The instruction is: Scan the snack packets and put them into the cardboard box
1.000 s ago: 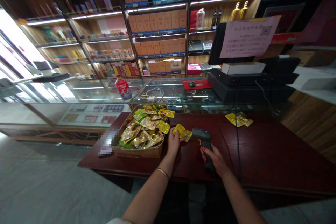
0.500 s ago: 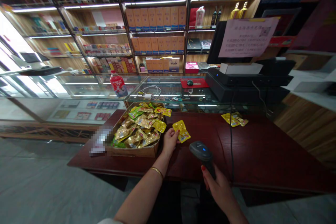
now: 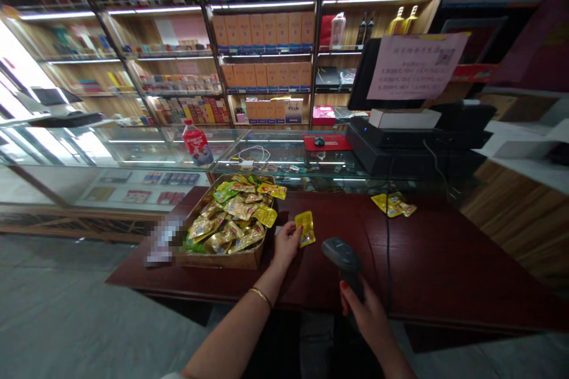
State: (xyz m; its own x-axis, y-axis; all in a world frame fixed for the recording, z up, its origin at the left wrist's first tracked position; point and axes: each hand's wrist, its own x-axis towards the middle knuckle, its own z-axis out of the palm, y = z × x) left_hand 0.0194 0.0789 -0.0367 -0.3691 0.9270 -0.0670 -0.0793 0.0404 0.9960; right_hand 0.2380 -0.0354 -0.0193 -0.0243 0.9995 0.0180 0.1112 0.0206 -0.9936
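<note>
My left hand [image 3: 287, 244] pinches the left edge of a yellow snack packet [image 3: 306, 230] just above the dark red table [image 3: 329, 210]. To its left stands a cardboard box [image 3: 242, 260] heaped with gold, yellow and green snack packets [image 3: 240, 208]. My right hand [image 3: 367, 308] is wrapped round the handle of a black barcode scanner [image 3: 342, 257]. The scanner's head points up and left, toward the packet, with a gap between them. Farther right on the table lie a few yellow and gold packets [image 3: 393, 204].
A black cable [image 3: 388, 249] runs across the table. Behind is a glass counter [image 3: 284, 157] with a red-labelled bottle [image 3: 198, 142], a mouse [image 3: 319, 141] on a red mat, and a monitor [image 3: 364, 74] bearing a paper sign. Shelves of boxed goods [image 3: 262, 32] line the wall.
The yellow packet in my left hand has turned more upright and shifted slightly left. The scanner's blue light, lit earlier, no longer shows. The whole view has shifted slightly.
</note>
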